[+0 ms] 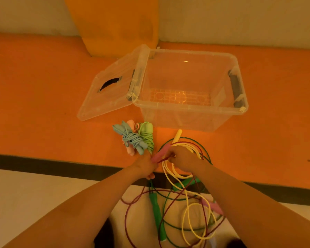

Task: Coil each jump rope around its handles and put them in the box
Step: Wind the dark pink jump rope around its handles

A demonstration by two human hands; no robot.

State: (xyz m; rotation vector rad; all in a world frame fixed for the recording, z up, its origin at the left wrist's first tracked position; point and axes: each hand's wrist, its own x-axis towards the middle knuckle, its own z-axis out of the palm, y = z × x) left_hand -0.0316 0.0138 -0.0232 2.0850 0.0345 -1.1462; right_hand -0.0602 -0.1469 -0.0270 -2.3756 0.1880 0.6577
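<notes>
Near right, the second pink handle [213, 205] lies among loose cords. The left hand [145, 167] grips the first pink handle [159, 154] at its near end, with the long axis pointing far and right. The right hand [182, 158], just right of it, pinches the red cord [163, 159] close beside that handle. Beyond — three coiled ropes [132, 138], then the open box [190, 109], far right.
</notes>
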